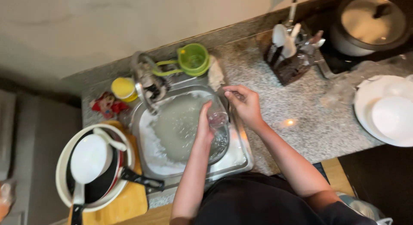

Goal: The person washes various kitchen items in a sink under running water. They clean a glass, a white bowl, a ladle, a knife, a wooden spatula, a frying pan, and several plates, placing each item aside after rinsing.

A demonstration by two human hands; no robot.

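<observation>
Clear glass in left hand grip

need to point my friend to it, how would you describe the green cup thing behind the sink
Start at the steel sink full of cloudy water, where the hands work. Look past its far rim to the granite counter by the wall: the green cup sits there, right of the yellow round container. It is the only bright lime-green thing, with a loop handle.

Your left hand holds a clear, glossy glass. Sink: shiny steel. Table: speckled polished stone. Cup, upper centre: smooth green plastic. Board, lower left: matt wood.
</observation>
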